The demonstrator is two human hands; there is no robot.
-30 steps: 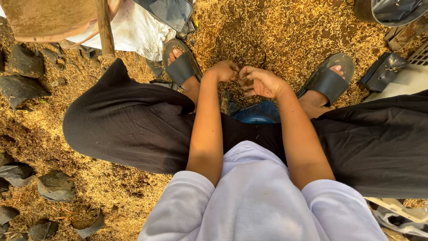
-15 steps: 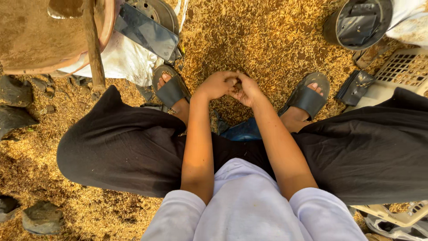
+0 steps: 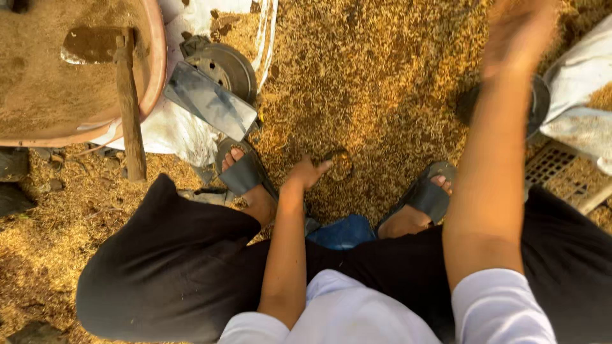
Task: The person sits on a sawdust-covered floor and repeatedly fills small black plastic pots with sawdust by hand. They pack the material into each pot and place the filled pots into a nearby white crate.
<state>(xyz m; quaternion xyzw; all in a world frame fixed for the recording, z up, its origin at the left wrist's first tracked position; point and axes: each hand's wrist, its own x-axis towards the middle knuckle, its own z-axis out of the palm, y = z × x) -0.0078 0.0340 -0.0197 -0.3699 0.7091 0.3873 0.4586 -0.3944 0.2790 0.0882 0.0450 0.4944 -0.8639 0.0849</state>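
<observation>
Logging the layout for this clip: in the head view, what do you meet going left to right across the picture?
Pink basin → wooden stick → metal blade → left sandal → left hand → right sandal → raised right hand, blurred → plastic crate.

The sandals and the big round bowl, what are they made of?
The sandals look like grey rubber or soft plastic: matte, smooth, one wide strap bent over the toes. The bowl seems to be plastic or painted metal; its pinkish rim is thin, smooth and a little shiny, but dust hides the rest. The stick lying over it looks like rough, bare wood.
</observation>
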